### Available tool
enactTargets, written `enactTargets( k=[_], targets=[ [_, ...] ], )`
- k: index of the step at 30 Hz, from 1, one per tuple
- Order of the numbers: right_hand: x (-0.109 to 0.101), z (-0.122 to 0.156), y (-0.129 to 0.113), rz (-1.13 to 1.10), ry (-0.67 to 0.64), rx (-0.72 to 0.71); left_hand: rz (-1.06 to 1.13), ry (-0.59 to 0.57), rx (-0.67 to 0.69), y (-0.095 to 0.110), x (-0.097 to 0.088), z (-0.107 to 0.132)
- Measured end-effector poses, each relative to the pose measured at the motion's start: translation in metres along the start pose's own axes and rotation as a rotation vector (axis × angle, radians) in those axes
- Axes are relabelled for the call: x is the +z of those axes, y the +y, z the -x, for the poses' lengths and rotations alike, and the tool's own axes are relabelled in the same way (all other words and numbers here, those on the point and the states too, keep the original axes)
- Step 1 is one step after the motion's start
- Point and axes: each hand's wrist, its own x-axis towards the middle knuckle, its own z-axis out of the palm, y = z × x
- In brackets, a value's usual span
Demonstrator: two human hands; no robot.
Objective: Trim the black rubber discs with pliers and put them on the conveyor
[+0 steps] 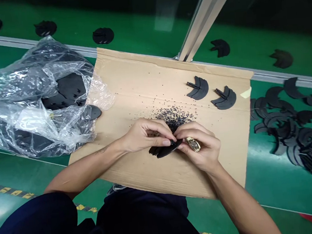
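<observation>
A person's left grip [144,136] pinches a black crescent-shaped piece [166,149] between thumb and fingers, holding it steady at the middle of a flattened cardboard sheet [130,79]. The right grip [203,145] is clenched around a tan-handled tool [193,144], possibly a small craft knife, and brings it in against the piece from the right. The fingers hide its tip, so the exact point of contact cannot be seen.

Just beyond the grip, a scatter of black crumbs [171,116] lies heaped on the cardboard, which appears to be laid down to catch such debris and protect the green surface [140,11] beneath. Farther out, two similar crescents [197,88] [224,98] rest side by side on the sheet, apparently set aside within reach, with thin dark slivers standing from them.

To the left of the grip, a crumpled clear plastic bag [4,87] holds larger black pieces [62,91], its loose folds spilling onto the cardboard's edge. To the right, a loose pile of black crescents [286,126] overlaps on the green surface, and a spaced row of black pieces [103,35] lies beyond a metal rail [27,43].
</observation>
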Motion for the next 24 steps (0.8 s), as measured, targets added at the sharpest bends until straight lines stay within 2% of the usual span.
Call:
enactTargets(
  k=[6, 11, 17, 19, 22, 24],
  targets=[
    [0.0, 0.002, 0.003, 0.042, -0.037, -0.043, -0.11, -0.006, 0.103, 0.004, 0.002, 0.002],
    [0.0, 0.004, 0.005, 0.061, -0.052, -0.067, -0.187, -0.007, 0.114, 0.003, 0.001, 0.001],
    [0.001, 0.0, 0.002, 0.204, 0.078, -0.071, -0.16, 0.007, 0.045, -0.004, 0.001, 0.001],
    [-0.001, -0.002, 0.002, 0.218, 0.065, -0.075, -0.236, 0.056, 0.096, -0.007, 0.003, 0.002],
    [-0.008, -0.004, 0.004, 0.238, 0.006, -0.057, -0.394, 0.189, 0.195, -0.009, 0.006, 0.003],
    [-0.015, -0.005, 0.007, 0.302, -0.014, -0.042, -0.446, 0.227, 0.257, -0.009, 0.005, 0.003]
  ],
)
